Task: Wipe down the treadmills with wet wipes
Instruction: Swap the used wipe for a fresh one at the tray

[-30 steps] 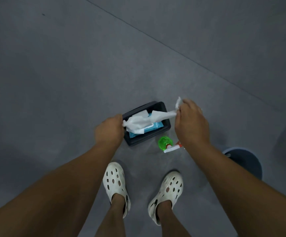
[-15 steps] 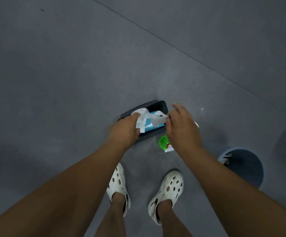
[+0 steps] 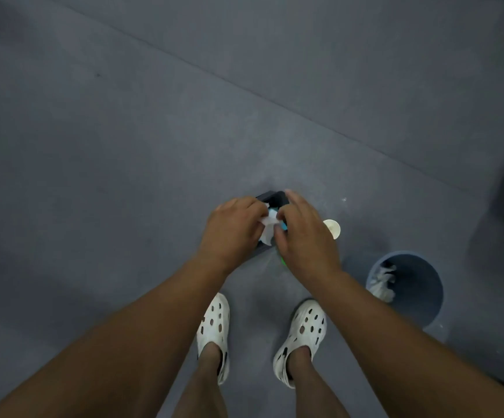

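Pinches a crumpled white wet wipe (image 3: 266, 229) between the curled fingers (image 3: 255, 211) of the left hand (image 3: 232, 233), knuckles up, fingertips tucked into the fold. Meets it from the other side with the right hand (image 3: 305, 236): thumb and forefinger closed on the same wipe, the other fingers loosely bent and fanned forward over it. Blurred by motion at the fingertips, so cannot tell how much of the sheet sits in each grip. Holds the two hands almost touching, with the wipe bunched in the narrow gap between.

Directly beneath, on the floor, a black box (image 3: 270, 197), mostly covered by the hands, only its far corner and a sliver of near edge showing. Inside it, a blue wipe pack (image 3: 284, 227), seen only as small blue patches next to the wipe. Just under the heel of the right hand, a speck of bright green (image 3: 282, 262), too hidden to identify. Just beside the right hand, on its outer side, a pale cup (image 3: 332, 228).

Farther right, well apart from the box, a round blue-grey bin (image 3: 425, 285) with crumpled white wipes (image 3: 383, 282) against its left inner wall. Nearer the camera, bare forearms (image 3: 154, 327) reaching forward, and between them two feet in white perforated clogs (image 3: 214, 324), near the box. All around, dark grey floor (image 3: 109, 176), crossed diagonally by a straight seam (image 3: 244, 88).
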The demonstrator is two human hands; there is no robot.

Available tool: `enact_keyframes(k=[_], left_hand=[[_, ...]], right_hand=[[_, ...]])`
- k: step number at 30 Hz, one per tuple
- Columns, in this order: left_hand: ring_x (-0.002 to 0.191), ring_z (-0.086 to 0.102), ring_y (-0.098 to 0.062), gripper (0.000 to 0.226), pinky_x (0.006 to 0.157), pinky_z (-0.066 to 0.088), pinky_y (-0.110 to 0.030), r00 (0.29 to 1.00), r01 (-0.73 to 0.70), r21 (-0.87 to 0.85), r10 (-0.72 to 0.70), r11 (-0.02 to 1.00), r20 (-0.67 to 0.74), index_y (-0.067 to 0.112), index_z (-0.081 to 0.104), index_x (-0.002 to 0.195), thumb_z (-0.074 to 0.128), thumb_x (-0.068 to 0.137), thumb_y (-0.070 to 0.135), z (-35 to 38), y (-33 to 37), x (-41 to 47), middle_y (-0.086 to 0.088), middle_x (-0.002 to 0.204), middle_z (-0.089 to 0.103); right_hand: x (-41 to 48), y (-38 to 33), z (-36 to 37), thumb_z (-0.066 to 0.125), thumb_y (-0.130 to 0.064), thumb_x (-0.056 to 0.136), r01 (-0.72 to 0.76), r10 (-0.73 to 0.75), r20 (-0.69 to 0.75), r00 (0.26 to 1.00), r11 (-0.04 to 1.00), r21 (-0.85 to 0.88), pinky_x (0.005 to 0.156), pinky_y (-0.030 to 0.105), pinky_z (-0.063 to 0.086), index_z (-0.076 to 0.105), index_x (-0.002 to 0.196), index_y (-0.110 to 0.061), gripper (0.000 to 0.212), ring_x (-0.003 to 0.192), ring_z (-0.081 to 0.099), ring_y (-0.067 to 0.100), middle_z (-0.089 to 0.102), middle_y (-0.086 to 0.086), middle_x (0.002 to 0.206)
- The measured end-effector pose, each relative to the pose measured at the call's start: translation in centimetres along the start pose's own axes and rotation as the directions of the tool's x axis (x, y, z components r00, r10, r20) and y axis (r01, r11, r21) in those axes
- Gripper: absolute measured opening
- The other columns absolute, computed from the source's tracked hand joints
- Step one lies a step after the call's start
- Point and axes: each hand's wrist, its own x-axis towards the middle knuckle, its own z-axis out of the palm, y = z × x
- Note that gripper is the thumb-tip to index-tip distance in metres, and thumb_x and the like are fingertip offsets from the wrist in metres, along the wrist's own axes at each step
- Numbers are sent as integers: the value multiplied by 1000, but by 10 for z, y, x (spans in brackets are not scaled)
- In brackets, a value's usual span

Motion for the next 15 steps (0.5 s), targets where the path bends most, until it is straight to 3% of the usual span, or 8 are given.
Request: enact_keyframes(k=[4,8,11,12,15], left_hand=[[67,64,-30,39,58,48,-34,996,-85,-48,83,995,-28,11,70,82,37,82,31,-57,30,-10,-5,77,69],[65,65,-27,34,57,53,-33,959,-280,-10,280,960,-45,13,71,82,44,87,31,-109,54,-31,-3,76,70],[78,68,-25,26,67,54,-36,886,-460,-17,457,888,-76,13,74,89,53,91,27,-147,79,-48,-3,89,73],[82,68,-24,24,72,53,-36,852,-519,-20,516,854,-89,13,74,91,54,91,26,-159,91,-53,-2,93,73],[88,64,-23,24,78,49,-33,750,-656,-2,652,754,-116,11,75,92,53,86,18,-193,128,-66,-2,98,72]], right_hand=[[-27,-27,-32,72,-34,91,-67,67,5,998,998,-3,104,44,48,52,139,-15,56,136,46,27,45,7,153],[-51,-58,-68,76,-28,87,-110,107,-122,987,994,-22,100,40,47,63,127,-19,43,134,49,29,47,8,152],[-79,-83,-96,78,-27,85,-92,104,-175,979,993,75,105,43,44,55,138,-22,58,140,43,30,41,8,156],[-91,-90,-107,78,-23,85,-76,95,-203,975,992,101,105,43,43,58,136,-22,54,140,43,30,40,8,157],[-133,-106,-147,77,-11,83,-103,129,-346,929,990,92,100,44,48,71,104,-17,23,132,51,33,49,11,151]])
